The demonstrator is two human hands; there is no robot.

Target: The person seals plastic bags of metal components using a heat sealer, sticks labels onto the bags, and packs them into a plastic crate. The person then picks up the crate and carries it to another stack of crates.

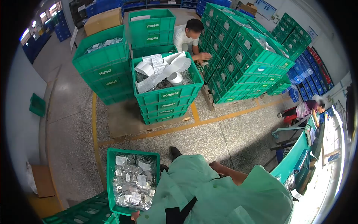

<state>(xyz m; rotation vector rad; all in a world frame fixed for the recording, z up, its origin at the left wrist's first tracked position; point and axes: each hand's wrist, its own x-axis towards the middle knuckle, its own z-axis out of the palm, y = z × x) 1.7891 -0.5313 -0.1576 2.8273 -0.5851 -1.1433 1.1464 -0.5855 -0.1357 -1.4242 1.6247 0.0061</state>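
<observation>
A green bin (pixel 110 175) stands at my left side, filled with clear bags of small parts and white printed labels (pixel 142 180). My left hand (pixel 135 215) is at the bin's near rim, closed over the edge; most of its fingers are hidden below my shirt. My right arm reaches out from its light green sleeve, bent across in front of me. At its end my right hand (pixel 217 167) is partly covered by the shirt, nothing seen in it, its fingers not clear.
Ahead, stacked green bins (pixel 169 106) stand on a pallet, the top one holding paper strips (pixel 160 72). A person (pixel 188 37) crouches beside a taller bin stack (pixel 238 56). Another person (pixel 307 109) leans over a bright workbench at right. Yellow lines (pixel 149 135) mark the floor.
</observation>
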